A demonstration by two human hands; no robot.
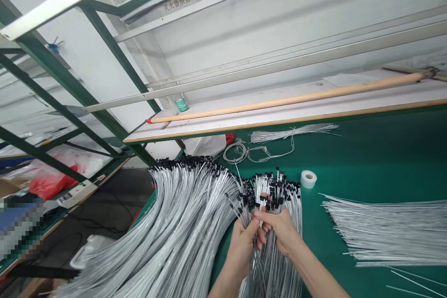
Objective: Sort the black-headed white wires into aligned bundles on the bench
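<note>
left hand (241, 242) and right hand (284, 230) meet, fingers clamped on grey wires (267, 265); black connectors (277, 188) just beyond, wires' long axis pointing forward.

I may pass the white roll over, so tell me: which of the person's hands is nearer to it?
Right. The right hand sits left of the white roll, nearer the person's body; the left hand is farther left, beside the right.

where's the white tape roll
In the head view, right of centre, the white tape roll sits on the green table, between the black-tipped wires and the wire pile.
</note>
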